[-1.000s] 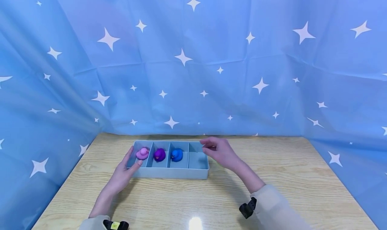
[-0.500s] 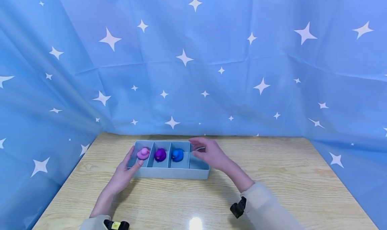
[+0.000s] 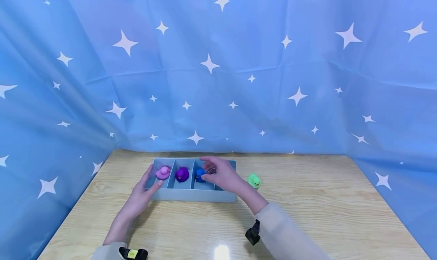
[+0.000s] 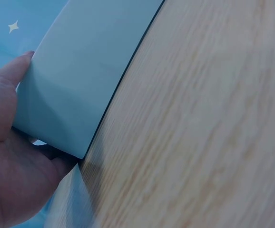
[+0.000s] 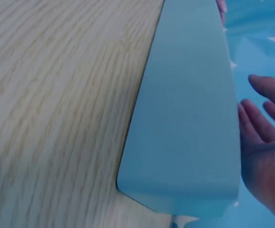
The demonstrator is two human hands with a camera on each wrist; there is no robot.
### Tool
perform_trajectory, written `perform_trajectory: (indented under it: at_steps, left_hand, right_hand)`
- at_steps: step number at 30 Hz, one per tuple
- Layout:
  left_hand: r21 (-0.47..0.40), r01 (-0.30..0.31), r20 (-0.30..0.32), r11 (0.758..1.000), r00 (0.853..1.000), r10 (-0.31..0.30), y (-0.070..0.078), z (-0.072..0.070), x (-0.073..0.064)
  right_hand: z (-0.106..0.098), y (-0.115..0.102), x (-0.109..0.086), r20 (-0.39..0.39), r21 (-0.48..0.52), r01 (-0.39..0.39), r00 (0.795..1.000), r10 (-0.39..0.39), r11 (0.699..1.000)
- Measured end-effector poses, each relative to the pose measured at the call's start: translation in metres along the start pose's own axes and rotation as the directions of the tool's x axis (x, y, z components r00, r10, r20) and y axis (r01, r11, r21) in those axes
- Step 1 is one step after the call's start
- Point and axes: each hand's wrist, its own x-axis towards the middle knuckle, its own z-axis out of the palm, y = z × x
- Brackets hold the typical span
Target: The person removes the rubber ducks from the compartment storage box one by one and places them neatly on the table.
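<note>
A light blue box (image 3: 191, 194) with divider walls stands on the table. From left to right its compartments hold a pink rubber duck (image 3: 163, 172), a purple one and a blue rubber duck (image 3: 199, 174). My left hand (image 3: 139, 197) grips the box's left end, thumb over the front rim and fingers along the side. My right hand (image 3: 222, 174) hovers over the box, thumb and fingers parted around the blue duck in the head view. In the right wrist view, the right hand (image 5: 270, 137) shows nothing between its fingers. It hides most of the rightmost compartment.
A green rubber duck (image 3: 254, 180) sits on the wooden table (image 3: 324, 207), right of the box. A blue cloth with white stars (image 3: 259, 55) hangs behind the table and along both sides.
My right hand has moved left, from the box's right end to the blue duck. The green duck has come into view behind it. My left hand has stayed on the box.
</note>
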Motion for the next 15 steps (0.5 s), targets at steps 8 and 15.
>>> perform_trajectory:
  at_steps: [8,15]
  left_hand:
    - [0.005,0.009,0.001,1.0,1.0,-0.009,0.0,0.0,0.001]
    - [-0.004,-0.01,0.005,1.0,1.0,0.01,0.001,-0.001,-0.001]
  right_hand:
    - [0.005,0.004,0.009,0.008,-0.012,-0.016,1.0,0.016,1.0]
    - [0.006,0.012,0.016,0.011,-0.053,-0.009,1.0,0.01,0.999]
